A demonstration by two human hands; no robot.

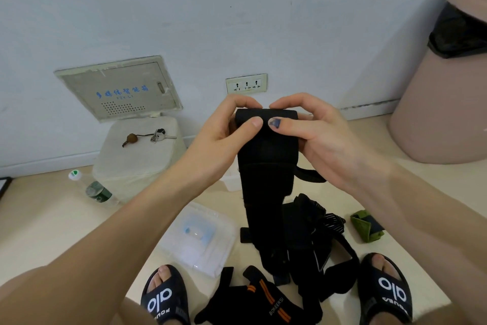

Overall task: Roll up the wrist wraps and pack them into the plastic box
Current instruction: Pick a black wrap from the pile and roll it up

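Observation:
I hold a black wrist wrap (267,156) up in front of me, its top end curled into a roll. My left hand (224,137) grips the roll's left side with thumb in front and fingers behind. Gripping the right side the same way is my right hand (313,135). The wrap's long tail hangs down to the floor. More black wraps (313,235) lie in a heap below, and one with orange stripes (266,298) lies between my feet. A clear plastic box (200,240) sits on the floor at lower left, partly hidden by my left forearm.
A rolled green wrap (367,224) lies right of the heap. A white stool (139,150) with keys stands by the wall, a water bottle (92,189) beside it. A pink bin (442,103) stands at right. My sandalled feet (164,295) flank the wraps.

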